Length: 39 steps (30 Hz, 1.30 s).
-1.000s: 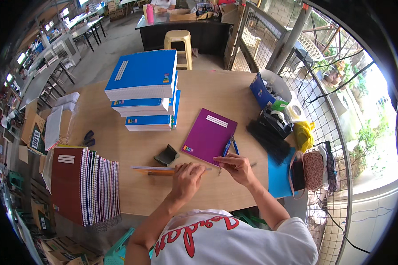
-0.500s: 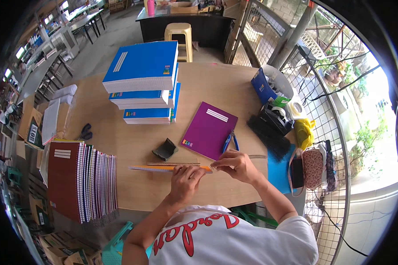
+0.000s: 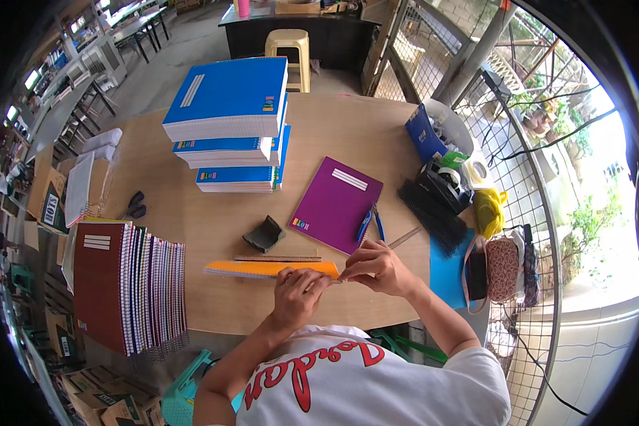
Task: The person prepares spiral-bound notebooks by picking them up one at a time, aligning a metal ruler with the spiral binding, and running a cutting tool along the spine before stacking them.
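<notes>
- Centre stage, just below the middle of the frame: an orange notebook, foreshortened to a slim band on the table, its long axis running left to right.
- The left hand is on its right half, fingers bent and close together over the lower edge, gripping it there.
- Over to the right hand, right at the notebook's right end: thumb and forefinger pinched narrow. Anything thin between those tips is too small to make out.
- Here's the relation that counts: from the right fingertips, the notebook stretches away leftward, almost level across the frame. The right hand is nearer that end corner; the left hand sits between it and the far left end.
- A thin wire coil slants to the upper right beyond the right hand; whether it touches those fingers, I cannot tell.
- Just above the orange cover, a narrow brown strip lies nearly parallel, with a dark block above that.
- Up and right of the block, a purple notebook lies tilted, blue-handled pliers at its right edge.
</notes>
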Tool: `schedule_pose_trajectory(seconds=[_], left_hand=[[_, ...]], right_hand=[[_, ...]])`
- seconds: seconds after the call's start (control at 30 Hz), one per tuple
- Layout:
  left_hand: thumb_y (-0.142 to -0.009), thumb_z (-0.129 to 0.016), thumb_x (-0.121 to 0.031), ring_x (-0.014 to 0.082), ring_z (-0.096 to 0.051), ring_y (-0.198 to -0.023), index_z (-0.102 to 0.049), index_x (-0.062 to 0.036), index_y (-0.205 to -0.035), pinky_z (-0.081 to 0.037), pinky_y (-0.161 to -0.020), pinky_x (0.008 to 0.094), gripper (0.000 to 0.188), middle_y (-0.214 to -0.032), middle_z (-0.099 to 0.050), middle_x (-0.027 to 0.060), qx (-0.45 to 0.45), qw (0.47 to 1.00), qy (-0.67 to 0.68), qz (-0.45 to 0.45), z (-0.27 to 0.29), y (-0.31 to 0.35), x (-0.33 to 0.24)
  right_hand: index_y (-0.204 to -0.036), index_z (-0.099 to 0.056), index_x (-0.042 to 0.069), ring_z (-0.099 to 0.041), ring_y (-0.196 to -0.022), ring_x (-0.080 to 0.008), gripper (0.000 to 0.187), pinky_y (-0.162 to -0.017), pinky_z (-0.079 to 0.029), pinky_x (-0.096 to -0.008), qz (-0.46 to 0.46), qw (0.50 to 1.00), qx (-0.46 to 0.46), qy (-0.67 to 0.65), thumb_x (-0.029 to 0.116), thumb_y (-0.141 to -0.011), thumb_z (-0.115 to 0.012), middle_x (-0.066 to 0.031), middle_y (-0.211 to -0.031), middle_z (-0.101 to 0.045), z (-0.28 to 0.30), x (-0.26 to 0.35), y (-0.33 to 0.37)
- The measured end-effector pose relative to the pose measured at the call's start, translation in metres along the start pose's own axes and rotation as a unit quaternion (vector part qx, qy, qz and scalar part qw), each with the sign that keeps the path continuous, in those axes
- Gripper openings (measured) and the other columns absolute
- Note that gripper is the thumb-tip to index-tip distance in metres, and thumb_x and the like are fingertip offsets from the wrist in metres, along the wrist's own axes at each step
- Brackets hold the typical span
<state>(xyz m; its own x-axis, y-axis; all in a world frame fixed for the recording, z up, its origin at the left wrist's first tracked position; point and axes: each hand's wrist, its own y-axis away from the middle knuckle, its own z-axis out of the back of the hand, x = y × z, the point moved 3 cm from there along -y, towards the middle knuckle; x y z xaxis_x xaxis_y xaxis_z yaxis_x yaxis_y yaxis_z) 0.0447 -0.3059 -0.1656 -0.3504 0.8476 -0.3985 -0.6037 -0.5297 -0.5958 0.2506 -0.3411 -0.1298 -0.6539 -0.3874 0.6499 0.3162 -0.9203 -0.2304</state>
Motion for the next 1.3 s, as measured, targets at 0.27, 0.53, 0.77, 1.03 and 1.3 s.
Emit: schedule_pose_trajectory(seconds=[0.27, 0.53, 0.77, 1.03, 1.3], left_hand=[[-0.083, -0.074, -0.015, 0.0196, -0.065, -0.086, -0.069, -0.0139, -0.094, -0.042, -0.082, 0.0395, 0.011, -0.091, -0.067, -0.0005, 0.025, 0.999, 0.037, 0.029, 0.002, -0.025, 0.005], [-0.084, -0.073, -0.017, 0.0237, -0.064, -0.083, -0.067, -0.0127, -0.094, -0.042, -0.081, 0.04, 0.012, -0.087, -0.064, 0.0004, 0.031, 0.996, 0.051, 0.071, -0.001, -0.05, 0.017], [-0.083, -0.075, -0.016, 0.0232, -0.064, -0.084, -0.067, -0.0121, -0.094, -0.043, -0.08, 0.0406, 0.014, -0.088, -0.065, 0.001, 0.019, 0.996, 0.054, 0.07, -0.001, -0.051, 0.019], [-0.082, -0.074, -0.012, 0.0249, -0.065, -0.086, -0.066, -0.011, -0.096, -0.045, -0.08, 0.0396, 0.016, -0.092, -0.064, 0.0027, 0.012, 0.993, 0.077, 0.086, 0.0, -0.051, 0.017], [-0.08, -0.073, -0.006, 0.027, -0.064, -0.085, -0.065, -0.0098, -0.094, -0.047, -0.078, 0.0415, 0.016, -0.089, -0.062, 0.0045, 0.021, 0.997, 0.046, 0.058, -0.006, -0.041, 0.019]], right_hand=[[-0.102, -0.071, 0.005, -0.068, -0.085, -0.0293, 0.02, -0.069, -0.053, -0.0402, -0.051, 0.995, 0.007, -0.08, 0.006, -0.082, -0.074, -0.007, -0.098, -0.07, -0.007, -0.013, 0.0], [-0.104, -0.068, 0.002, -0.066, -0.083, -0.0319, 0.021, -0.067, -0.053, -0.0407, -0.027, 0.997, -0.048, -0.055, 0.001, -0.083, -0.071, -0.0118, -0.095, -0.066, 0.004, -0.014, -0.016], [-0.101, -0.065, 0.003, -0.065, -0.081, -0.0294, 0.026, -0.07, -0.051, -0.0396, 0.069, 0.98, -0.14, 0.122, -0.002, -0.077, -0.073, -0.0094, -0.094, -0.066, -0.001, -0.005, -0.011], [-0.103, -0.061, 0.002, -0.065, -0.074, -0.0341, 0.024, -0.066, -0.051, -0.0419, -0.051, 0.997, -0.041, -0.05, -0.004, -0.081, -0.068, -0.0129, -0.088, -0.065, 0.0, -0.014, -0.017], [-0.112, -0.059, 0.004, -0.063, -0.082, -0.0349, 0.032, -0.068, -0.052, -0.0427, -0.046, 0.994, -0.086, 0.039, 0.004, -0.083, -0.072, -0.013, -0.088, -0.062, -0.006, 0.009, -0.021]])
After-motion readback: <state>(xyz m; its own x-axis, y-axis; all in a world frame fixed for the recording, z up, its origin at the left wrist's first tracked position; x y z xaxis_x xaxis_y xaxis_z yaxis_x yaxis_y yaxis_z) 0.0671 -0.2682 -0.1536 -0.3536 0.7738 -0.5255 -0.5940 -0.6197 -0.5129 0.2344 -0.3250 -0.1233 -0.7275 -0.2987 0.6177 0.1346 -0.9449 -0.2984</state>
